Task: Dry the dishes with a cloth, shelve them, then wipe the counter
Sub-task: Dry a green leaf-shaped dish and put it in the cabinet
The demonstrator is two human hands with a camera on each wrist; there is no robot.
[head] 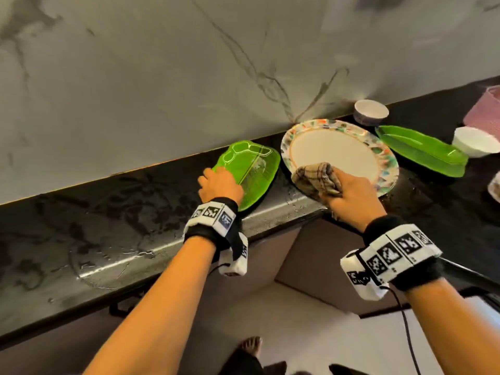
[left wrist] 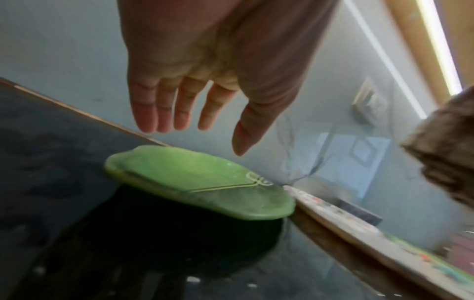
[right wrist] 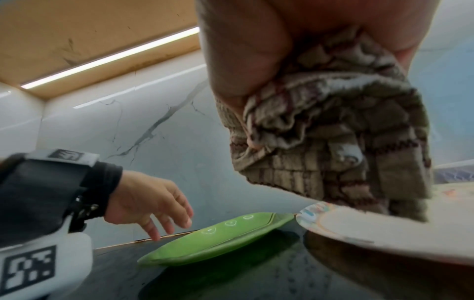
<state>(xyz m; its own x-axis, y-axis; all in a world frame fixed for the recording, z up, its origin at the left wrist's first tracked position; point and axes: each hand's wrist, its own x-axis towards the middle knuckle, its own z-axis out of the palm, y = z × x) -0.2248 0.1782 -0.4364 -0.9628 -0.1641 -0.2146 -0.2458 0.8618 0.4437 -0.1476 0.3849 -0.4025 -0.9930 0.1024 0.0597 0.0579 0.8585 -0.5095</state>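
A green leaf-shaped plate (head: pixel 254 169) (left wrist: pixel 195 182) (right wrist: pixel 218 237) lies on the dark counter (head: pixel 108 226). My left hand (head: pixel 220 185) (left wrist: pixel 184 105) (right wrist: pixel 153 203) hovers over its near left end with fingers straight and spread; the left wrist view shows a gap between fingers and plate. To the right lies a round plate with a colourful rim (head: pixel 338 150) (right wrist: pixel 384 229). My right hand (head: pixel 351 193) grips a bunched brown checked cloth (head: pixel 316 177) (right wrist: pixel 333 142) and presses it on that plate's near edge.
A second green leaf plate (head: pixel 422 150) lies further right. A white bowl (head: pixel 370 112) stands by the marble wall, another white bowl (head: pixel 476 142) at the right, and a pink basket (head: pixel 484 109) behind it. Water marks show on the counter's front edge (head: pixel 130 255).
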